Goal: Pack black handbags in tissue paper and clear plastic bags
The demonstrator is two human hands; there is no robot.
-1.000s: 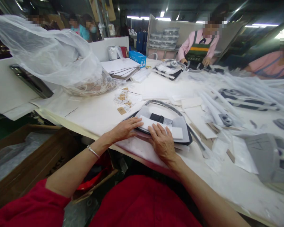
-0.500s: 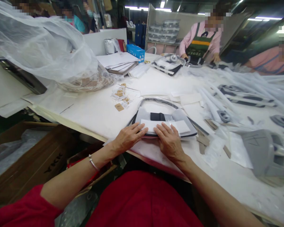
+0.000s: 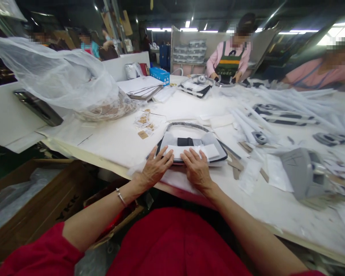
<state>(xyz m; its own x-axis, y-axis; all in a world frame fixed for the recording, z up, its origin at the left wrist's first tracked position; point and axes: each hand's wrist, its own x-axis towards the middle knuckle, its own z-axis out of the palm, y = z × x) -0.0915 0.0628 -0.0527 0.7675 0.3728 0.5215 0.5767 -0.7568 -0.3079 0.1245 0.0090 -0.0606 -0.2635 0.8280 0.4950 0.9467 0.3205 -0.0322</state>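
Note:
A handbag (image 3: 172, 140) lies flat near the table's front edge, its wrapped handle (image 3: 199, 126) curving away from me. Pale sheet covers most of its face, and a small black piece (image 3: 185, 142) shows in the middle. Across the near part of the bag runs a folded white strip (image 3: 214, 151). My left hand (image 3: 157, 165) rests on the strip's left end with fingers stretched out. My right hand (image 3: 197, 168) lies beside it, fingers spread flat on the strip's middle. Both hands press from above and neither grasps anything.
Small tan tags (image 3: 143, 134) lie beyond the bag to the left, near a large clear plastic bag (image 3: 83, 80). A grey tape dispenser (image 3: 301, 172) stands at right among plastic scraps. A co-worker in an apron (image 3: 230, 61) handles things across the table (image 3: 117, 142).
The camera view has tilted up and shifted slightly. Both my hands remain flat on the white strip, with little visible movement over the bag.

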